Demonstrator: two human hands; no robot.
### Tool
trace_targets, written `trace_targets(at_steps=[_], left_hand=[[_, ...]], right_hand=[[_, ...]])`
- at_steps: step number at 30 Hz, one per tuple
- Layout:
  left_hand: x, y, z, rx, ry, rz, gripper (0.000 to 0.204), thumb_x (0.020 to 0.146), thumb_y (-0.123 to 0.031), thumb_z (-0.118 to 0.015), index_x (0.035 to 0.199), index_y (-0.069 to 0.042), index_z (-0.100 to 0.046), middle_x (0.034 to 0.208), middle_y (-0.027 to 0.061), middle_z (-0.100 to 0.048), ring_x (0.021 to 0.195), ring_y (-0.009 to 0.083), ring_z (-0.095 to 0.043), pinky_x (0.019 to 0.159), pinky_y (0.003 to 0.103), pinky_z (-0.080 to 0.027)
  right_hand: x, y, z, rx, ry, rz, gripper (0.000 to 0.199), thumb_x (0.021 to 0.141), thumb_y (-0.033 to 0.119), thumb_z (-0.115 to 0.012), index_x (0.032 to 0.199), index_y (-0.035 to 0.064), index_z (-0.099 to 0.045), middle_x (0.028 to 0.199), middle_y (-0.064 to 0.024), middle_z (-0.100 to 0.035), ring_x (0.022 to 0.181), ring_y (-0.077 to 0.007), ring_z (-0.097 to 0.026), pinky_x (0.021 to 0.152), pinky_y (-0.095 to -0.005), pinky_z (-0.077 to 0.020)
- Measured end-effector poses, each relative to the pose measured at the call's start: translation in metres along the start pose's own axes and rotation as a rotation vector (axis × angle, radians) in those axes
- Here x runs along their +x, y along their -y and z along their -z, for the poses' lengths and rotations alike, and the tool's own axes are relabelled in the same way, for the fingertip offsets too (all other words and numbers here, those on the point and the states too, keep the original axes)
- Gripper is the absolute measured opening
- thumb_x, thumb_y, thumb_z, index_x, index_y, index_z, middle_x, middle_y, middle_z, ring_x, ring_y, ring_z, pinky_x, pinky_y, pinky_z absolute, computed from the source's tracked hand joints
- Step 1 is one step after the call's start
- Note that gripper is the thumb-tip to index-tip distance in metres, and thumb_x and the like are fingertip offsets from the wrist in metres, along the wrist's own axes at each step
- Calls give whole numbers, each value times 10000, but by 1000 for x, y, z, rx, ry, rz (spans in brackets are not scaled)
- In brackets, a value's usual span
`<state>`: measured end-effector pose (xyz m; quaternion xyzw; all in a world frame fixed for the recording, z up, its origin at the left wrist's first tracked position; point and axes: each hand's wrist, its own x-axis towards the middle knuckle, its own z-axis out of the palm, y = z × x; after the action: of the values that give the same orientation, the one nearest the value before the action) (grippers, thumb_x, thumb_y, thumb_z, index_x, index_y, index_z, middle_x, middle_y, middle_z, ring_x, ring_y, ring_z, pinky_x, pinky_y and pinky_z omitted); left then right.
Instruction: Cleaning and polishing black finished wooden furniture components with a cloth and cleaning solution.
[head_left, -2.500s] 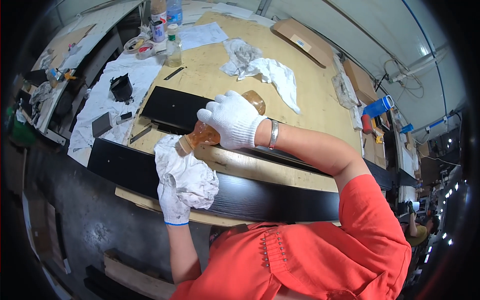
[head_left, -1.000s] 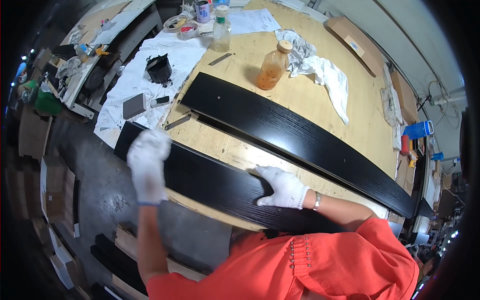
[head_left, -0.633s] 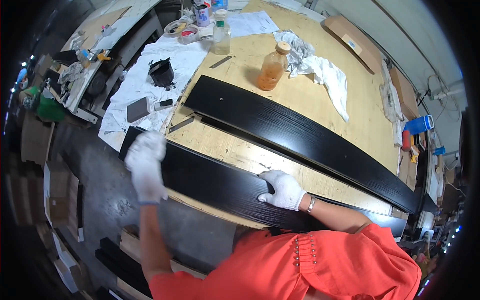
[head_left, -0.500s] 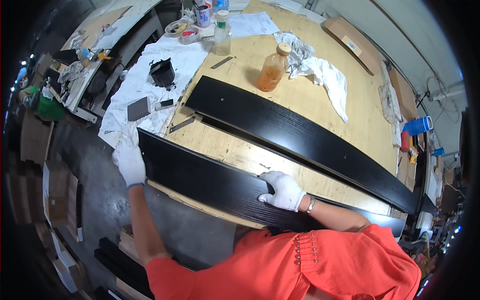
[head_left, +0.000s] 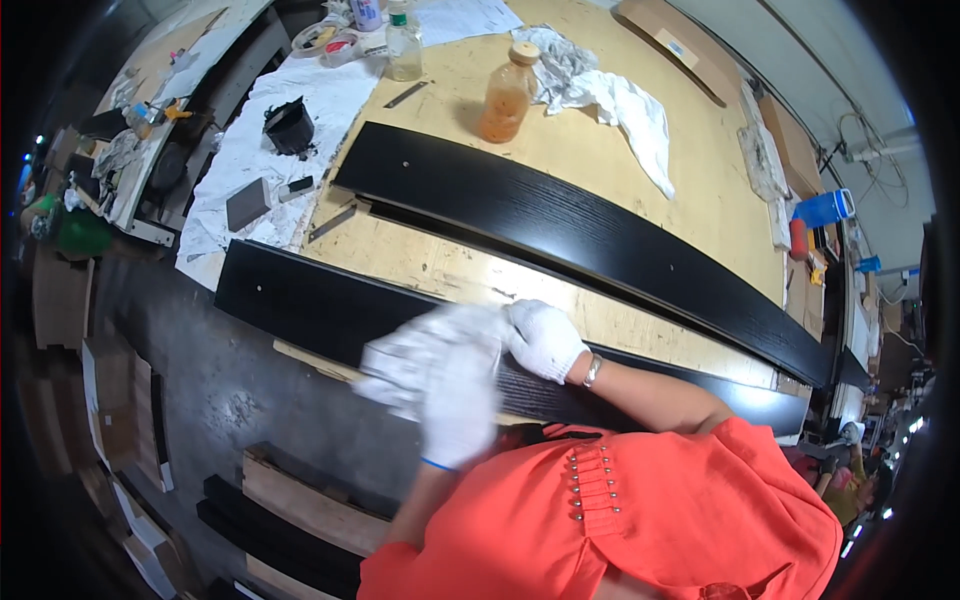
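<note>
A long black board (head_left: 310, 293) with visible wood grain lies along the near edge of the table. My left hand (head_left: 462, 405), in a white glove, is closed on a crumpled whitish cloth (head_left: 405, 362) over the middle of this board. Motion smears both the cloth and the fingers. Just right of them, my gloved right hand (head_left: 547, 342) grips the board at its far edge, fingers over the edge. A second black board (head_left: 520, 212) lies beyond, slanting across the table, raised slightly on something mostly hidden beneath it.
An orange-liquid bottle (head_left: 507, 95), a clear bottle (head_left: 404, 52) and crumpled cloths (head_left: 630, 110) stand or lie farther back. At left, a white cover (head_left: 215, 215) bears a black cup (head_left: 289, 127) and a grey block (head_left: 248, 204). More boards (head_left: 300, 505) are stacked below the table.
My left hand has swept from the board's left end to its middle, bringing the cloth into plain view. My right hand stays near the same part of the board. The view has shifted slightly.
</note>
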<state>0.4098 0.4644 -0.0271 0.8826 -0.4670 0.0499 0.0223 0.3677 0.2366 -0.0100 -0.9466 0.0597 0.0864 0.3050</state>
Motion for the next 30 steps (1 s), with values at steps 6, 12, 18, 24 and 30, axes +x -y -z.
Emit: trace_targets(at_steps=[6, 12, 18, 24, 30], left_hand=[[-24, 127, 2, -209, -199, 380, 439, 1033, -167, -474, 1405, 54, -550, 1382, 221, -592, 1279, 325, -559, 1152, 418, -402], [10, -108, 3, -377, -17, 306, 785, 906, -384, -717, 1525, -3, -420, 1633, 246, -320, 1548, 414, -210, 1276, 518, -133], [50, -108, 45, -496, 196, -2, 687, 944, -239, -612, 1567, -45, -398, 1660, 225, -300, 1560, 398, -222, 1284, 461, -160], [72, -271, 13, -178, 35, 67, 804, 884, -358, -665, 1582, -71, -386, 1661, 182, -323, 1563, 375, -225, 1272, 528, -154], [101, -441, 77, -210, 482, -363, 448, 842, -293, -718, 1224, -78, -622, 1263, 159, -577, 1386, 383, -444, 1266, 559, -175]], right_hand=[[2, 5, -4, 55, -77, 80, 353, 1010, 311, -522, 902, 24, -698, 921, -237, -685, 909, -430, -660, 870, -507, -526], [-101, -70, 35, -115, -129, -59, 382, 1022, 318, -476, 906, 45, -716, 917, -227, -704, 925, -414, -668, 872, -504, -528], [-278, -219, 85, -324, -256, -241, 377, 1012, 320, -475, 831, 59, -678, 865, -211, -696, 840, -435, -656, 775, -535, -522], [-401, -325, 136, -343, -225, -473, 457, 1043, 421, -428, 939, 104, -740, 936, -196, -726, 875, -423, -677, 802, -530, -524], [-440, -358, 136, -555, -331, -231, 224, 968, 239, -543, 872, 126, -710, 822, -115, -719, 813, -312, -704, 693, -454, -568]])
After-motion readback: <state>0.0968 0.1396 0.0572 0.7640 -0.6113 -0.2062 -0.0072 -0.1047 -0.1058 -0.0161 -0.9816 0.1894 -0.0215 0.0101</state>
